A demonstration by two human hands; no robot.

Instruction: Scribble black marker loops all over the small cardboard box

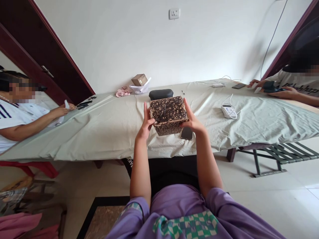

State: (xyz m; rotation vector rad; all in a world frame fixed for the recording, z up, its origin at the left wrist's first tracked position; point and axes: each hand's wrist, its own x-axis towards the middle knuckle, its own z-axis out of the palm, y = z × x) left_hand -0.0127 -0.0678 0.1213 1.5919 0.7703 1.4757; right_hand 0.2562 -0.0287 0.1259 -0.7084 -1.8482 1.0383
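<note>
Just one scribbled box (168,114), two hands.

One patterned box (168,115), two cardboard boxes total, perhaps two phones (186,133), three people.

Scribble-patterned brown box (168,115) held tilted above table edge.

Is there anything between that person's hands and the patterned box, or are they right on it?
Nothing visible is in between. The left hand presses the patterned box on its left side and the right hand on its right side. A dark phone lies on the table cloth just below the right hand.
</note>
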